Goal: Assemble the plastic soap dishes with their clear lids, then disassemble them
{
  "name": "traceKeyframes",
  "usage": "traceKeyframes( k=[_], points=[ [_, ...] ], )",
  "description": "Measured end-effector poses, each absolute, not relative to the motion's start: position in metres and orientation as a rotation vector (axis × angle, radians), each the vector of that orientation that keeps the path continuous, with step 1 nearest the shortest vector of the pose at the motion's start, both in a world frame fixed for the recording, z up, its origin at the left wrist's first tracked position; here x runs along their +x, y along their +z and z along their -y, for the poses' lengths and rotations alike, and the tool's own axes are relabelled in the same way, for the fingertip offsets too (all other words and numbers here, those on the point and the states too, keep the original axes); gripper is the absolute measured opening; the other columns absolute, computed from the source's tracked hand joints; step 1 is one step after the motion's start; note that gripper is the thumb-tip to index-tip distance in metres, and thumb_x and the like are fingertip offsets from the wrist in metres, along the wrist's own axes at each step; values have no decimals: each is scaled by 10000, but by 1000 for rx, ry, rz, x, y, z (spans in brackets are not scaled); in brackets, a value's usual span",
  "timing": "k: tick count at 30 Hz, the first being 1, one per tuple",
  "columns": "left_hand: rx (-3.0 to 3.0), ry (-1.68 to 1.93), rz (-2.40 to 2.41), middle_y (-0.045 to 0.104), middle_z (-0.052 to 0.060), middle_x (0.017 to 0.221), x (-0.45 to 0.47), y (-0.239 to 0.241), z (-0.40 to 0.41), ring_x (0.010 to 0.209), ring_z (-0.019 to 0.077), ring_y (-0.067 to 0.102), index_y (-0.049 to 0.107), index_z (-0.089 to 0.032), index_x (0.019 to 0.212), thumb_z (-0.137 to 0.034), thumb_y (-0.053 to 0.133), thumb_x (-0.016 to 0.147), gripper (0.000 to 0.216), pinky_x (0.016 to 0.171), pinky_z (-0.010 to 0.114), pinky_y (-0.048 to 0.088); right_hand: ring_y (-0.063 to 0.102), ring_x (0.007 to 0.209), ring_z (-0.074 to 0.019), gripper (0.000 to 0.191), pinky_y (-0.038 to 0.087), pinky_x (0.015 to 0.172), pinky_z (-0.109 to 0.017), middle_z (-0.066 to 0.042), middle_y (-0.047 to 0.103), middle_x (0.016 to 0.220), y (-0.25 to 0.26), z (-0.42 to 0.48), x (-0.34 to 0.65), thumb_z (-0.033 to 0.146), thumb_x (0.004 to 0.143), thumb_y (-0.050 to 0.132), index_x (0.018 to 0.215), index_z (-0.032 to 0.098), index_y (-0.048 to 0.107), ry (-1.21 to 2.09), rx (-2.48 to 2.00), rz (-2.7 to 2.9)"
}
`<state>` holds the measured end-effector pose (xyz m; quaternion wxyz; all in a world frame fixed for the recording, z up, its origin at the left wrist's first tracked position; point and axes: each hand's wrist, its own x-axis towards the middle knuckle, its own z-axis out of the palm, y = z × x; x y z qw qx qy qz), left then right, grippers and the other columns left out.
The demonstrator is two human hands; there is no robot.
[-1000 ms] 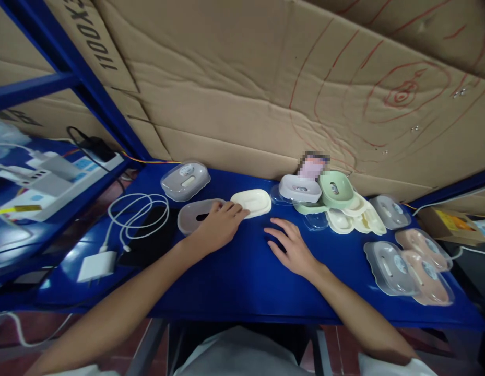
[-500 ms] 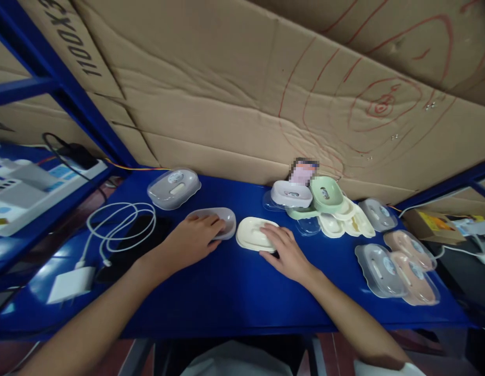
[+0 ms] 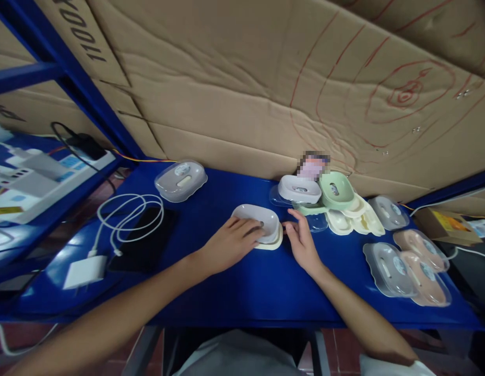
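A person's left hand point(image 3: 232, 243) holds a pale grey dish point(image 3: 271, 220) over a cream tray point(image 3: 274, 245) on a blue table point(image 3: 226, 297), fingers inside its rim. The right hand point(image 3: 303, 243) sits loosely spread at the tray's right edge, near a green dish point(image 3: 338, 192) and lilac dish point(image 3: 300, 190).

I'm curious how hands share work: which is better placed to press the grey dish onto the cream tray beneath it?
Probably the left hand: it reaches into the grey dish, which sits on the cream tray. The right hand is only beside the tray.
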<state>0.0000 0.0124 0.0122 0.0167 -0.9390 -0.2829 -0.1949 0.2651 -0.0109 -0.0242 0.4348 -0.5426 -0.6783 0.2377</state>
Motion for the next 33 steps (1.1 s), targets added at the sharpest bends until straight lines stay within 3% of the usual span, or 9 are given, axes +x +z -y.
traceKeyframes(
  k=[3, 7, 9, 13, 17, 25, 29, 33],
  points=[
    [-2986, -542, 837, 620, 128, 1458, 2, 10, -9, 1355, 306, 592, 572, -224, 1467, -261, 639, 1040, 434, 1129, 468, 474, 691, 1217, -237, 462, 620, 1056, -459, -175, 414, 1622, -20, 15, 263, 415, 1113, 485, 1557, 292, 452, 539, -1315, 1808],
    [-2967, -533, 922, 510, 148, 1588, -7, 12, -13, 1426, 362, 519, 500, -289, 1552, -310, 710, 991, 600, 1171, 578, 412, 426, 1557, -337, 602, 486, 1224, -553, -139, 237, 1762, -8, 19, 263, 439, 1057, 625, 1615, 319, 435, 423, -1177, 2206],
    [-2927, -551, 995, 500, 170, 1593, -11, 13, -16, 1425, 392, 512, 522, -277, 1532, -353, 732, 972, 603, 1160, 625, 400, 348, 1606, -345, 604, 448, 1254, -570, -120, 257, 1767, -5, 19, 264, 423, 1040, 661, 1604, 324, 466, 368, -1113, 2326],
    [-2918, -548, 1044, 579, 182, 1498, -14, 13, -20, 1376, 377, 559, 590, -213, 1446, -338, 769, 945, 547, 1095, 548, 481, 427, 1568, -303, 436, 467, 1248, -553, -126, 387, 1708, -4, 15, 268, 325, 1076, 591, 1510, 297, 569, 335, -1140, 2278],
    [-2951, -499, 945, 640, 142, 1444, -13, 11, -19, 1377, 333, 585, 620, -216, 1408, -317, 733, 985, 450, 1070, 466, 523, 447, 1549, -313, 425, 483, 1234, -556, -128, 440, 1673, 1, 10, 274, 379, 1053, 640, 1464, 278, 608, 340, -1158, 2363],
    [-2957, -473, 912, 620, 134, 1531, -18, 7, -22, 1442, 318, 571, 603, -207, 1469, -287, 651, 1037, 442, 1129, 467, 515, 447, 1541, -324, 484, 460, 1225, -587, -103, 577, 1582, 2, 6, 281, 427, 1020, 697, 1478, 288, 624, 108, -1079, 2487],
    [-3011, -483, 925, 598, 131, 1565, -18, 7, -24, 1470, 305, 555, 601, -212, 1472, -279, 624, 1051, 427, 1162, 470, 497, 565, 1451, -290, 431, 470, 1197, -576, -86, 684, 1465, 0, 6, 280, 358, 1046, 663, 1473, 308, 631, 98, -1035, 2498],
    [-3028, -498, 950, 586, 117, 1585, -19, 5, -25, 1489, 289, 541, 596, -226, 1478, -282, 631, 1049, 434, 1174, 458, 491, 613, 1405, -272, 414, 494, 1170, -551, -80, 695, 1453, 1, 6, 278, 347, 1058, 646, 1470, 318, 635, 148, -1044, 2504]
  ],
)
